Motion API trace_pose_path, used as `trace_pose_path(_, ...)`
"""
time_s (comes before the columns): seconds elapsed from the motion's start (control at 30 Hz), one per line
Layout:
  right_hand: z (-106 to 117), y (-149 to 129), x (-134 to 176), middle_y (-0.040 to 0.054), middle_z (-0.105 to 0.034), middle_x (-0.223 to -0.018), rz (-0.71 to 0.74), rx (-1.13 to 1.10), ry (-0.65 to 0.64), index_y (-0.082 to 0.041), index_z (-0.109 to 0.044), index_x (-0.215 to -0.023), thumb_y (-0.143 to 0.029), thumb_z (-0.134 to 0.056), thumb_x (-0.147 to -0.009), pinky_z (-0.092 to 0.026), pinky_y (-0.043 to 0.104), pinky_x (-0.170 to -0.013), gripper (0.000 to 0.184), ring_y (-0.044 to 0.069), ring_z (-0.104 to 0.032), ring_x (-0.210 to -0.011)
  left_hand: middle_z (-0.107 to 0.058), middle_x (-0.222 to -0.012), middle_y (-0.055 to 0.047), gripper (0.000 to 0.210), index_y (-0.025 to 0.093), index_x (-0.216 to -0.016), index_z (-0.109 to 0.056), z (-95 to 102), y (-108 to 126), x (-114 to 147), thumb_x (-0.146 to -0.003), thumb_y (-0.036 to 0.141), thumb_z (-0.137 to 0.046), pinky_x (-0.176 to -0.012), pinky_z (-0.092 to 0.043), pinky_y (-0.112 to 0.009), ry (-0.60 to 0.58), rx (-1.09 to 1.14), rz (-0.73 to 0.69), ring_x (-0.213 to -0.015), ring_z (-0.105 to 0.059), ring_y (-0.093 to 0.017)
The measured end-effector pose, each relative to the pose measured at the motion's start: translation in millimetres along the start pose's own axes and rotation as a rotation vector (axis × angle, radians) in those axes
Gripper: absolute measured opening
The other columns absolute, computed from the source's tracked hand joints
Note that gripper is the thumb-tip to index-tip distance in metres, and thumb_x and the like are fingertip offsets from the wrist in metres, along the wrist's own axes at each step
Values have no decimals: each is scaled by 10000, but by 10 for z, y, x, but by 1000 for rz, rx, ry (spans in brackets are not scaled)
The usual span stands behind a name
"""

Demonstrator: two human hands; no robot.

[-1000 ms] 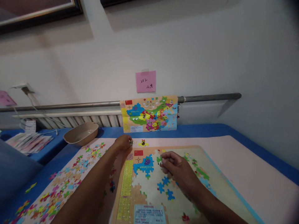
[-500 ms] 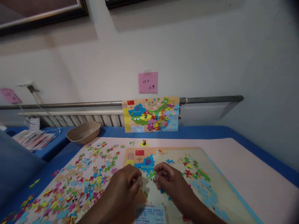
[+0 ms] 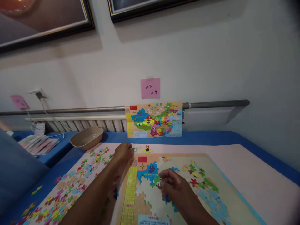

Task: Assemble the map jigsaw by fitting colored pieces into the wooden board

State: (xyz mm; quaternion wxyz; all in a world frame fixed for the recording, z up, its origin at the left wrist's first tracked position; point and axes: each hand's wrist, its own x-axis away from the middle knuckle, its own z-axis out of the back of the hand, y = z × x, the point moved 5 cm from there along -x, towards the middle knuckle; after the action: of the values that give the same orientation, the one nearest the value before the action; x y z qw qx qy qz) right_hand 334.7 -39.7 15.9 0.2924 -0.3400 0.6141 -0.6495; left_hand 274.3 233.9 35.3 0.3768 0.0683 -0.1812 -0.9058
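Observation:
A wooden map puzzle board (image 3: 211, 162) lies on the pink mat in front of me, partly filled with blue, green and red pieces. My left hand (image 3: 123, 153) reaches to the far left corner of the board, its fingertips at small loose pieces (image 3: 136, 148) on the mat; whether it grips one I cannot tell. My right hand (image 3: 172, 184) rests on the board just right of the blue assembled region (image 3: 147, 173), fingers curled over a small piece at its edge. Several loose coloured pieces (image 3: 75, 178) are spread on the mat to the left.
A finished reference map picture (image 3: 154, 119) leans on the wall rail, under a pink sticky note (image 3: 150, 87). A tan bowl (image 3: 87, 137) sits at the back left. Papers (image 3: 38, 144) lie on the blue table at far left. Framed pictures hang above.
My left hand went from beside my right hand over the board's middle back out to the far left corner. My right hand stayed near the blue region. The camera tilted up slightly.

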Motion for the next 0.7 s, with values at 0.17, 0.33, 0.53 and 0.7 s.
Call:
trace_pose_path(0.17,49,-47,-4,-10,-633,-736,-19,-5,27,-217,-607,-914,-387,-605,-736,-419,306,-605,246,162,-574,-616,-722,-1220,-74,252,195,-1163,-707,-128,-2,-289,-993,380,-685,-1002,-569,-471,-112,-94,-54,-1119,-691,-238)
trace_pose_path(0.33,106,-6,-58,-14,-634,-705,-50,-60,51,-218,-602,-915,-399,-652,-712,-371,290,-561,276,152,-557,-591,-728,-1153,-60,230,182,-1091,-712,-154,-10,-328,-981,383,-701,-956,-584,-444,-137,-155,-122,-1081,-696,-232)
trace_pose_path(0.53,116,-73,-17,-21,-634,-671,-150,-255,44,-217,-573,-909,-458,-723,-702,-347,267,-556,350,129,-533,-581,-724,-1094,-53,213,169,-1037,-702,-50,-22,-259,-988,376,-684,-930,-576,-433,-68,-190,-193,-1031,-691,-219)
trace_pose_path(0.7,138,-78,31,-25,-621,-679,-248,-427,31,-216,-507,-810,-460,-786,-654,-432,258,-632,401,138,-618,-678,-718,-1049,-54,84,173,-1007,-692,115,87,48,-969,226,-638,-891,-526,-385,-9,-149,-312,-985,-668,-216)
